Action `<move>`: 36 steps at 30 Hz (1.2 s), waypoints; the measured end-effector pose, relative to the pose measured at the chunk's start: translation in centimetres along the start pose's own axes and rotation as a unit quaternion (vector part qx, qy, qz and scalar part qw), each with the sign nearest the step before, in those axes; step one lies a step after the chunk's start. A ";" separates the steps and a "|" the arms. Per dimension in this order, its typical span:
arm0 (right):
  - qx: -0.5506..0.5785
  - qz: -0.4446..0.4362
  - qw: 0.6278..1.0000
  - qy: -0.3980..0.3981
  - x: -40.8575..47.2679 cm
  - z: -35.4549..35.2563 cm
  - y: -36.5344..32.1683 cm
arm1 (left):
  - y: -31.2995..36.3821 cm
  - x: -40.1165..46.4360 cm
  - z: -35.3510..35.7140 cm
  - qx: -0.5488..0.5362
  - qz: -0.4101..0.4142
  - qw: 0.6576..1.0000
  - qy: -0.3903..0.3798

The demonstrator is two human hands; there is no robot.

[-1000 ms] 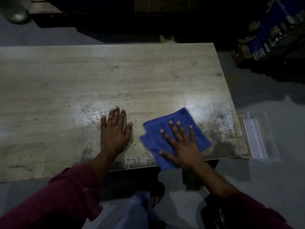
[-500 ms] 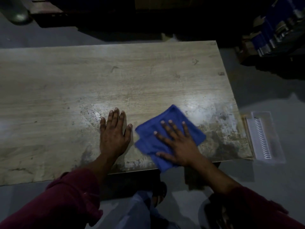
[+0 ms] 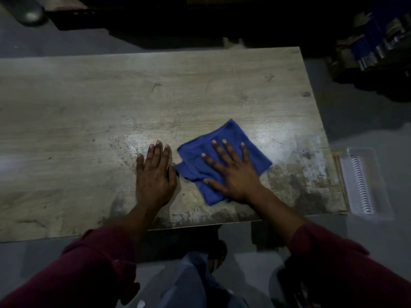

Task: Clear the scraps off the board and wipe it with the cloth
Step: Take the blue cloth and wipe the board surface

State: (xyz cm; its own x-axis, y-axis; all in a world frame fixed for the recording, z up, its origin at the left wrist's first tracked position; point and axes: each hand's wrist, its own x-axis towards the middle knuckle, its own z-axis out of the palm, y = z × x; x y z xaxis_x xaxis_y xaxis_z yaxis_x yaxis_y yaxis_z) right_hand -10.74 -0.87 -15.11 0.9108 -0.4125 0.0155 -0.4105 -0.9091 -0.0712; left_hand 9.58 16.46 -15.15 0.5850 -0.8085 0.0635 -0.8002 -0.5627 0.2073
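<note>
A large pale wooden board (image 3: 93, 112) fills the middle of the view, stained and scuffed near its front right corner. On it lies a folded blue cloth (image 3: 231, 136), pressed flat under my right hand (image 3: 231, 174) with fingers spread. My left hand (image 3: 155, 176) rests flat on the bare board just left of the cloth, its thumb touching the cloth's edge, holding nothing. No loose scraps show on the board.
A clear plastic tray (image 3: 364, 185) with a white spiral coil lies on the floor by the board's right edge. Dark stacked goods (image 3: 375, 47) stand at the back right. My knees and a foot sit below the board's front edge.
My right hand has slid the cloth leftward and a little away from the front edge, up to my left hand. The left hand has stayed put.
</note>
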 end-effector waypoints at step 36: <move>0.001 0.196 0.980 -0.027 12.9 -0.4 1.9 | -11.5 13.4 -3.8 0.006 0.085 0.996 -0.002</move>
State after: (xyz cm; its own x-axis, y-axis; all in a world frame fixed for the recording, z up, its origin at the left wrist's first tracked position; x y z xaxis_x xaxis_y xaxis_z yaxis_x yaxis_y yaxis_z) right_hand 0.19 -7.89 -14.68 0.6848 -0.7257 -0.0663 -0.7287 -0.6819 -0.0631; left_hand 27.09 12.74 -13.02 0.4409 -0.8929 0.0920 -0.8890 -0.4202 0.1823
